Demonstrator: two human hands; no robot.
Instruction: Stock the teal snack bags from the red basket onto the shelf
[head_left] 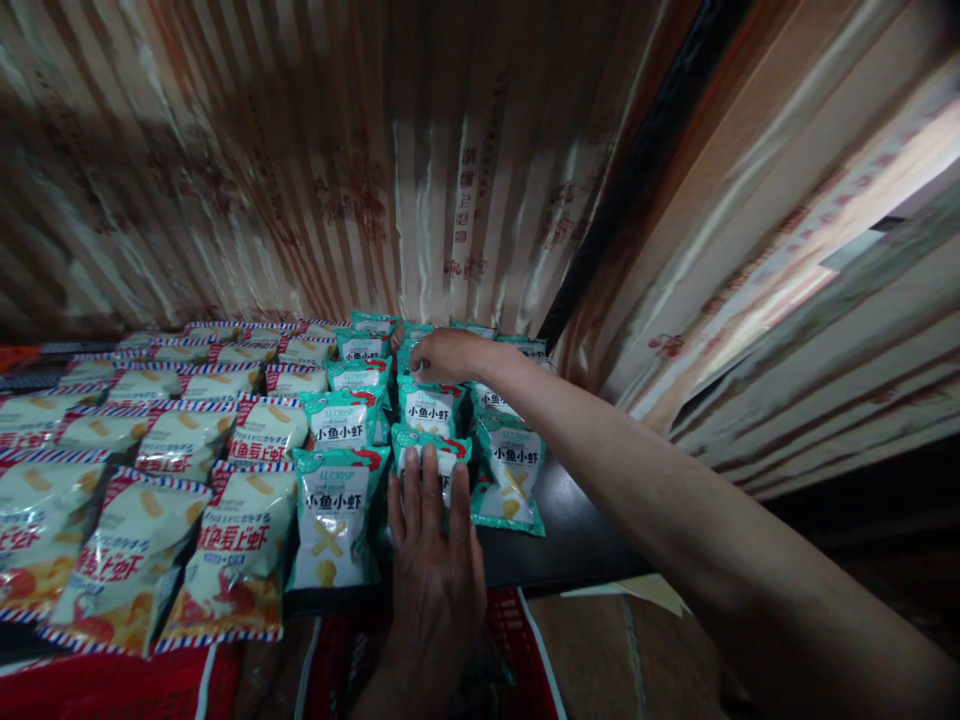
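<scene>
Teal-and-white snack bags stand in rows on a dark shelf (570, 525). My left hand (435, 545) lies with straight fingers against the front of a teal bag (427, 445) in the middle row. Farther back, my right hand (448, 355) reaches over the same row, its fingers curled down among the rear bags; what they hold, if anything, is hidden. Just below it is another teal bag (429, 403). A front teal bag (334, 520) stands left of my left hand, and one (510, 470) is to its right.
White snack bags (232, 550) with red-and-blue striped edges fill the shelf's left side. Behind hangs a striped curtain (337, 170), with a dark post (637, 170) at the right. Red packaging (112, 685) and a brown carton (592, 650) lie below the shelf edge.
</scene>
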